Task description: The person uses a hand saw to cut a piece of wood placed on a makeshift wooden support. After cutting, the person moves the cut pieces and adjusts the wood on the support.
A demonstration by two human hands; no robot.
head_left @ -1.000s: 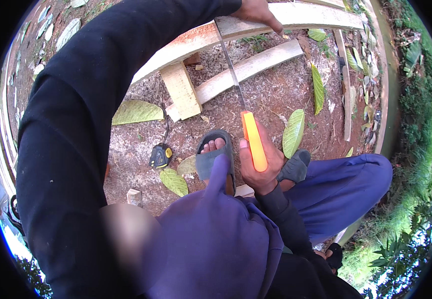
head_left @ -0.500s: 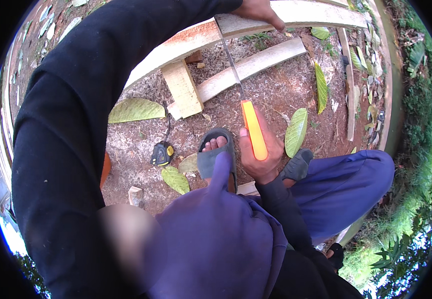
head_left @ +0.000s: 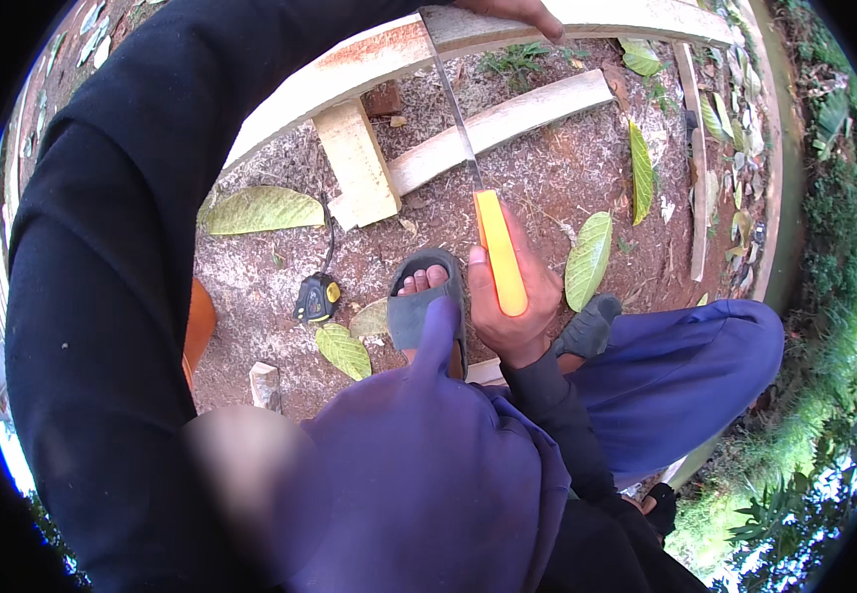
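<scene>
My right hand (head_left: 522, 301) is wrapped round the yellow-orange handle of a handsaw (head_left: 456, 114). Its thin blade points away from me and meets a long pale wooden beam (head_left: 379, 61) at the top of the view. Reddish marking colours the beam's upper face left of the blade. Just right of the blade, my left hand (head_left: 522, 10) grips the beam from above, thumb over the near edge. The top of the picture cuts off most of its fingers. A short wood block (head_left: 357, 163) lies under the beam, against a second narrower board (head_left: 503, 128) on the soil.
A black and yellow tape measure (head_left: 318, 296) lies left of my sandalled foot (head_left: 427, 306). Large leaves (head_left: 589, 262) and a small wood offcut (head_left: 265, 385) are scattered on the ground. An orange object (head_left: 199, 326) shows beside my left sleeve. Thin strips of wood (head_left: 697, 198) lie at the right.
The view has shifted slightly, so the beam and my left hand sit higher in the picture. The saw handle appears slightly farther from me. Both hands keep their holds.
</scene>
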